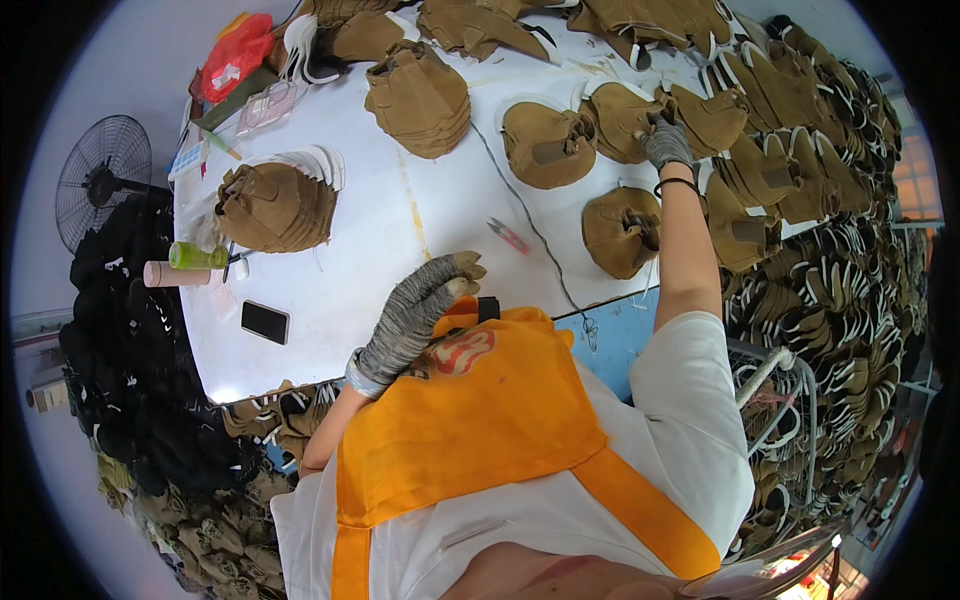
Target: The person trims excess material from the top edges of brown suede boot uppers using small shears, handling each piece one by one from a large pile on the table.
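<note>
**Right grip on a tan shoe upper, left grip closed near the chest**

The right hand [667, 143], in a grey knit glove, is stretched far out and pinches the edge of a tan shoe upper [622, 118] lying among others at the far side of the tabletop [440, 215]. The grip is narrow, fingers closed on the piece. To lift one cleanly, the pinch should likely catch only the top layer, since neighbouring uppers overlap it closely. Just nearer than that grip lies another folded upper [620, 232], and a thin dark cord [530, 225] runs across the white surface to the left of it.

The left hand [420, 305], also gloved, rests curled close to the orange apron [480, 410]; its fingers are bunched, and whether it holds anything I cannot tell. Left of it lie a dark phone [265, 322], a green-capped bottle [197, 256] and a stack of tan uppers [275, 207]; beyond it is a small pink tool [510, 236].

The tabletop is white and glossy. A standing fan [103, 175] and heaps of dark pieces [130, 330] sit off its left edge, with piles of uppers with white trim [850, 300] to the right.
</note>
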Demonstrator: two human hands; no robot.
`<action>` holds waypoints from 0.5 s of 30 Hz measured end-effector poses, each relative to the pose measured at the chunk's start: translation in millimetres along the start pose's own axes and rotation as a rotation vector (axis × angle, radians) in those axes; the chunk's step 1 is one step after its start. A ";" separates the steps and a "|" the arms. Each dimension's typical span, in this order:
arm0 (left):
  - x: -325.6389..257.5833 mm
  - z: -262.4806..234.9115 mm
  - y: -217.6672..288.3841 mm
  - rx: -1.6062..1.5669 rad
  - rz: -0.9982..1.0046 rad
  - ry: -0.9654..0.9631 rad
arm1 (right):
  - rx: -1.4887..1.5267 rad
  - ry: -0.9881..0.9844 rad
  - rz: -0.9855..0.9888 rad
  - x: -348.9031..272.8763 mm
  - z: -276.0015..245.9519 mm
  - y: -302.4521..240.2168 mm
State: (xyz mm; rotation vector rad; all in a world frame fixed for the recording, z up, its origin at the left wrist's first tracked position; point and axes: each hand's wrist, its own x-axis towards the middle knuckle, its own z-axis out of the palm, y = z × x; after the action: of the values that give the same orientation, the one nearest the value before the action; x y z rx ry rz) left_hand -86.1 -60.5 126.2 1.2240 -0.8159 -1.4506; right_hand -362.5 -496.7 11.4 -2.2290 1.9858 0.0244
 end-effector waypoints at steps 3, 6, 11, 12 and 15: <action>-2.7 -6.4 -4.4 0.021 0.034 0.005 | 0.095 0.064 -0.017 -15.2 -8.5 -5.5; -10.4 -10.2 -1.3 0.007 0.004 0.073 | 0.552 0.217 -0.072 -29.6 -0.1 -0.3; -17.1 -16.9 -6.6 -0.052 -0.058 0.149 | 0.380 0.873 -0.237 -111.9 -18.0 -29.9; -15.8 -16.5 -7.0 -0.051 -0.068 0.156 | 0.563 0.818 -0.267 -140.2 -13.0 -51.3; -14.3 -16.7 -11.7 -0.060 -0.080 0.153 | 0.501 0.532 -0.508 -179.5 71.8 -80.2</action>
State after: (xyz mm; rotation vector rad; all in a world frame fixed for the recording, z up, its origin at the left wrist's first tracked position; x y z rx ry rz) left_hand -73.9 -42.0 114.9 1.3170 -0.6220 -1.4154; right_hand -298.3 -301.9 -30.3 -2.4434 1.3076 -1.0879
